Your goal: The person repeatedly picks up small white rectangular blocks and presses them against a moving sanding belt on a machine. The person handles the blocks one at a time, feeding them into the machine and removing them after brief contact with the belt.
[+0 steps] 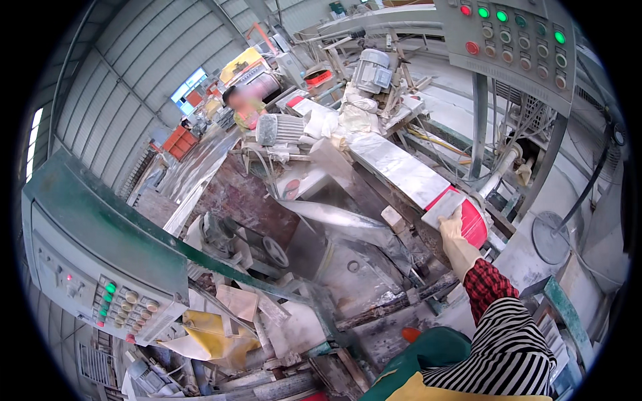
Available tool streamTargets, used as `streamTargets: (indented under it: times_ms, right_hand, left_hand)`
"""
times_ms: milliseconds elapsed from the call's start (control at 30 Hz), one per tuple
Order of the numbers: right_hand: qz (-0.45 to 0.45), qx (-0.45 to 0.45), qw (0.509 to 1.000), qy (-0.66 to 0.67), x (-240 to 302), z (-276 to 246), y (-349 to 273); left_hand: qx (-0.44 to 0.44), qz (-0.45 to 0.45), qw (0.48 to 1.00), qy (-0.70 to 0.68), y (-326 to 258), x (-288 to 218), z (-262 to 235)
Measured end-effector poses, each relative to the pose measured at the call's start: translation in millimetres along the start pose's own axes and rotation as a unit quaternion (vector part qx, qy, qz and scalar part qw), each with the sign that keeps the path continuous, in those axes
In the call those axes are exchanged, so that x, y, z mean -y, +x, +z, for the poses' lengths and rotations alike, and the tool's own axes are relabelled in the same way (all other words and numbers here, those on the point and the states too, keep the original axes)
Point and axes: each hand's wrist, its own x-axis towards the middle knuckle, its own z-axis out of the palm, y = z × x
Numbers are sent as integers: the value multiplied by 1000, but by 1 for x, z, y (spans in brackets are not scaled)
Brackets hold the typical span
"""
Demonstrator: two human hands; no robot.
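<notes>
My right hand (pixel 457 240), in a pale cream glove, reaches forward from the lower right under a red checked cuff and a striped sleeve. Its fingers close on the edge of a small flat grey slab (pixel 443 207). That slab lies at the near end of a long narrow conveyor, over a bright red rounded part (pixel 473 224). Long white-grey marble-like strips (pixel 401 167) run along the conveyor behind it. The underside of the slab is hidden. My left hand is out of the picture.
Control panels with lit buttons stand at upper right (pixel 511 47) and lower left (pixel 120 301). A dusty machine with a handwheel (pixel 275 252) fills the middle. Grey motors (pixel 372 70) sit farther back. Another person (pixel 247 110) stands beyond the machine. A black cable (pixel 588 180) hangs at right.
</notes>
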Motion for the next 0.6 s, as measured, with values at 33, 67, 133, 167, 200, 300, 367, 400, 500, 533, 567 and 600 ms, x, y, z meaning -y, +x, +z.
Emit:
streamTargets:
  times_ms: [33,67,133,167,200,300,367,400,500,533,567,600]
  right_hand:
    - [-8,-1,1000,-5,-5,-1,14]
    - [1,-2,1000,-13,-10,-1,26]
    - [3,-17,999,-48,-18,7,40]
    - [-5,-30,997,-77,-21,11,43]
    - [-11,-51,992,-118,-21,12,43]
    - [46,4,984,-172,-5,9,37]
    - [90,42,965,-244,15,-3,35]
    - [110,62,952,-280,26,-11,35]
    - [136,92,949,-270,45,-23,31]
    - [125,82,970,-190,46,-24,29]
    - [113,69,985,-107,44,-26,25]
    - [125,43,990,-53,41,-25,25]
  left_hand:
    - [-17,-5,999,-37,1,0,7]
    - [-36,-10,997,-74,4,1,14]
    - [-50,-9,998,-37,11,7,29]
    - [-57,-6,998,-18,15,11,37]
    - [-45,18,998,27,18,16,44]
    - [-105,162,969,157,24,27,53]
    - [-40,139,983,114,24,26,42]
    - [-7,127,988,90,20,24,32]
    - [75,6,995,67,7,8,-17]
    - [78,-10,995,56,0,-1,-33]
    - [100,-7,993,61,1,-10,-54]
    - [51,58,985,153,-5,-22,-69]
